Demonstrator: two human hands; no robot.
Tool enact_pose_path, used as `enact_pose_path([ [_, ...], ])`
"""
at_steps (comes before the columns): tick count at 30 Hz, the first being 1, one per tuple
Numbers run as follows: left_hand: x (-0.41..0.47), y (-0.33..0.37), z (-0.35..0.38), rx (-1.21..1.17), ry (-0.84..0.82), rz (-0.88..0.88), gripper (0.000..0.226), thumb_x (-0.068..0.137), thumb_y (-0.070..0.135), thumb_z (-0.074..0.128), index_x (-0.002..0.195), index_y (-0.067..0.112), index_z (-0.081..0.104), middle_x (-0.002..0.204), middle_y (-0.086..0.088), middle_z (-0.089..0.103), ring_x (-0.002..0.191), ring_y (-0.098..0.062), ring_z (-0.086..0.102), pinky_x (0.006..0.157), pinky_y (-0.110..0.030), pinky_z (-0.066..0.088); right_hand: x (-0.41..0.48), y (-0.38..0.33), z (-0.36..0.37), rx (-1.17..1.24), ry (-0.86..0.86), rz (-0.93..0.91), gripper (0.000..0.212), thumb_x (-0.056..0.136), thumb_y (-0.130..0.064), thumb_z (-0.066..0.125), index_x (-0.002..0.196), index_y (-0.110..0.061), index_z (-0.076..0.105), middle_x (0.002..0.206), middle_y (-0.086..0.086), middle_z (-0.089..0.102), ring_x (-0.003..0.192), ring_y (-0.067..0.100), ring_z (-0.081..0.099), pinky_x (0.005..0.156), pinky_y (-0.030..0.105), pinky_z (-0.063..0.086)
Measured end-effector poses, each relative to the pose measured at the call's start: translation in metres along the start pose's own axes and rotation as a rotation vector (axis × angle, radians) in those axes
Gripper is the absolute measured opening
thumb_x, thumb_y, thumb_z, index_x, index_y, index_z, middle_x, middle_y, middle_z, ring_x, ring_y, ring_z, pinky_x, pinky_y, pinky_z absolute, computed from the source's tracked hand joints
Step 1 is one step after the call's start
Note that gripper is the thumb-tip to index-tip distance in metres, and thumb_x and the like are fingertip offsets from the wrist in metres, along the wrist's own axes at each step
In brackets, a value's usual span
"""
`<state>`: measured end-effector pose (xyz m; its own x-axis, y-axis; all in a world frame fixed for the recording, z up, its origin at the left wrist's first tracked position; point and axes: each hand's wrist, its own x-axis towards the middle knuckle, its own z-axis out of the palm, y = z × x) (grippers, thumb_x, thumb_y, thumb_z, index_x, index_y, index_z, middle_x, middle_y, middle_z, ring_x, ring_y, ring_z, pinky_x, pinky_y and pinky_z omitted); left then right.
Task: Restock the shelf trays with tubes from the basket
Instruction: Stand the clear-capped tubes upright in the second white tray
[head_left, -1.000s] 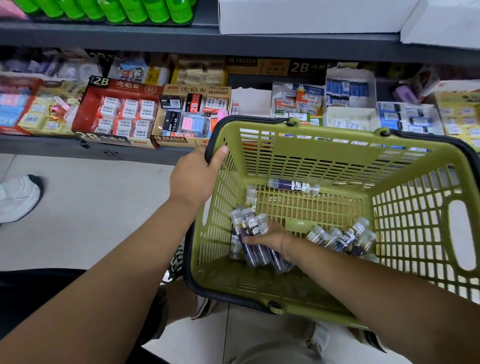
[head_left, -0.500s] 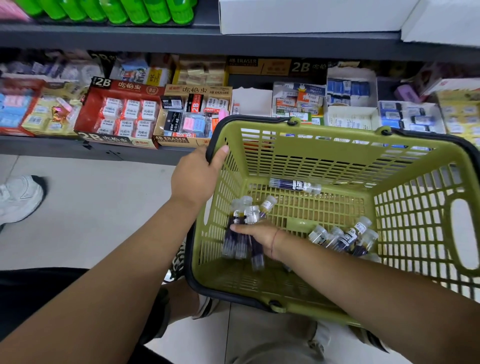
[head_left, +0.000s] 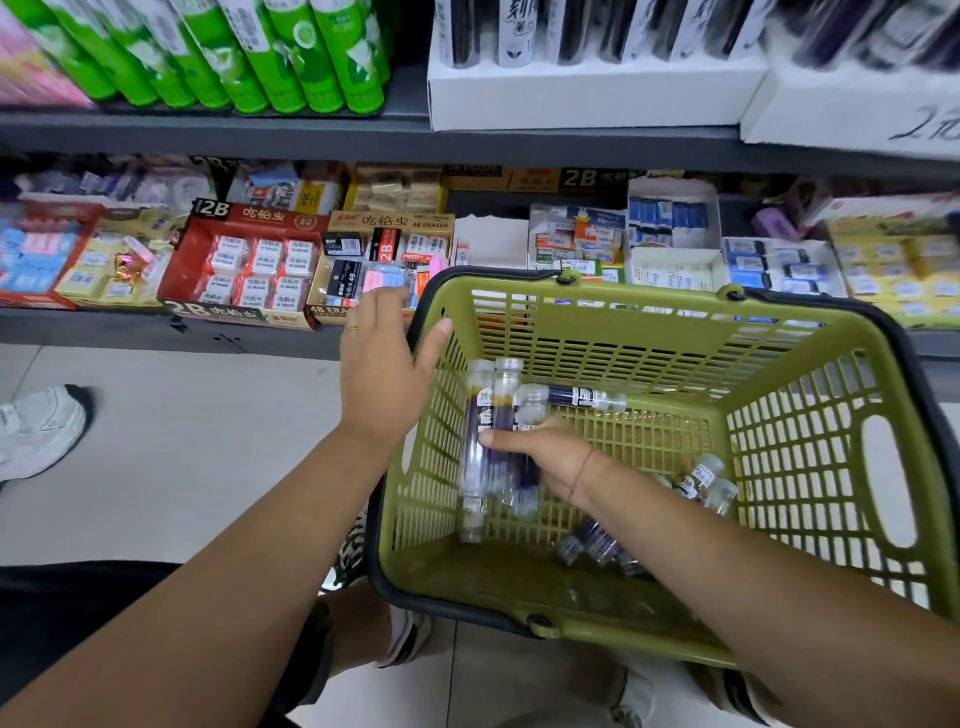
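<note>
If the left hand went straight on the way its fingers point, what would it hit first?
The left hand would probably meet the eraser box first; depth is unclear.

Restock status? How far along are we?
Done: unclear; the white tray on the upper shelf holds stock, but none can be traced to this basket. In hand: the right hand grips a bundle of tubes inside the basket, not yet lifted out; the left hand is open by the rim. Left: loose tubes lie on the basket floor, plus one tube against the far wall.
</note>
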<state>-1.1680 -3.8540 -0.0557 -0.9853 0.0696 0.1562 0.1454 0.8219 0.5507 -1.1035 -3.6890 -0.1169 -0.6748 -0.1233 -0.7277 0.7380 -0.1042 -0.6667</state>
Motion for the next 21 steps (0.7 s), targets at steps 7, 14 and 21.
enact_pose_path([
  [7, -0.023, 0.065, 0.002, -0.536, -0.296, -0.159, 0.042, 0.088, 0.042, 0.064, 0.125, 0.026, 0.053, 0.115, 0.022, 0.057, 0.107, 0.002, 0.052, 0.085, -0.011, 0.04, -0.046, -0.054, -0.023, 0.107, -0.085, -0.315, 0.023, 0.075, 0.003, 0.071, 0.094, -0.007, 0.066, 0.092, 0.01, 0.071, 0.082, 0.02, 0.068, 0.074, 0.03, 0.058],
  [14, -0.022, 0.072, 0.007, -1.182, -0.566, -0.592, 0.043, 0.082, 0.029, 0.071, 0.119, 0.009, 0.064, 0.111, -0.016, 0.072, 0.099, -0.029, 0.07, 0.083, -0.04, 0.059, -0.062, -0.063, -0.028, -0.088, -0.14, -0.382, 0.029, 0.088, -0.026, 0.063, 0.113, -0.013, 0.055, 0.113, 0.005, 0.065, 0.105, 0.02, 0.063, 0.098, 0.039, 0.049],
  [21, -0.026, 0.072, 0.013, -1.293, -0.556, -0.693, 0.065, 0.073, 0.046, 0.068, 0.126, 0.009, 0.061, 0.118, -0.017, 0.068, 0.106, -0.03, 0.068, 0.088, -0.044, 0.055, -0.07, -0.06, -0.014, -0.245, 0.113, -0.543, 0.05, 0.1, -0.042, 0.021, 0.139, -0.011, 0.03, 0.14, 0.004, 0.042, 0.119, 0.011, 0.041, 0.077, -0.001, 0.027],
])
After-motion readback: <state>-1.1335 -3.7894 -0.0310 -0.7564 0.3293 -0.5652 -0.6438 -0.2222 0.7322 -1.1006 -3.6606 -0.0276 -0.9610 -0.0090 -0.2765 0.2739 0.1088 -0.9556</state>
